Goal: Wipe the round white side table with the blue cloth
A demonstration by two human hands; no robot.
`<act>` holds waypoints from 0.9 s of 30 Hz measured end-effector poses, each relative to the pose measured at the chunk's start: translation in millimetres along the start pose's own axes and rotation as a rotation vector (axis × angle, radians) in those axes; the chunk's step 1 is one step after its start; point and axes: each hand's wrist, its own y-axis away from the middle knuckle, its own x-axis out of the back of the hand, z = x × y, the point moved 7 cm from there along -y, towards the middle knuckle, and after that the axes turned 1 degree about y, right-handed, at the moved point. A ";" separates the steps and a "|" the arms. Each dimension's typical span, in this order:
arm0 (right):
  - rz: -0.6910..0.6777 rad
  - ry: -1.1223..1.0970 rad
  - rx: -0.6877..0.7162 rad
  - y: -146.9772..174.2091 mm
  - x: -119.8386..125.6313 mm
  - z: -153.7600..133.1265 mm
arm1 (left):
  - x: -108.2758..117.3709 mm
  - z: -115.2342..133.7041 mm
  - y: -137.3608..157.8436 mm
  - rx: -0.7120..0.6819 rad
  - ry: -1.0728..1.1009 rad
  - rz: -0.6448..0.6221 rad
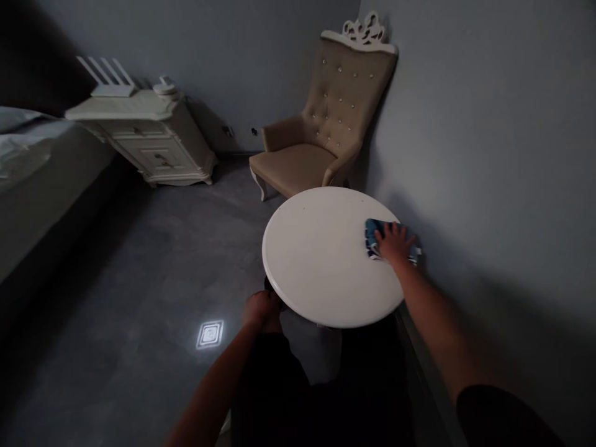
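Note:
A round white table (321, 254) stands in front of me. On its right side lies a folded blue patterned cloth (372, 233), partly over the rim. My right hand (395, 242) rests flat on top of this cloth, fingers spread and pressing it against the tabletop. Below the table's left front edge, my left hand (261, 308) is closed by my knee. Something dark shows just beyond its fingers, too dim to name.
Behind the table is a tan tufted armchair (298, 164). A white nightstand (158, 146) carrying a router (113, 90) stands at the back left, beside a bed (41, 180). The grey wall (488, 155) runs close along the table's right side.

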 end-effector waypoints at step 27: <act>-0.001 -0.136 0.547 62.2 -19.0 -297.0 | 0.0 -12.0 -11.8 0.038 -0.112 0.009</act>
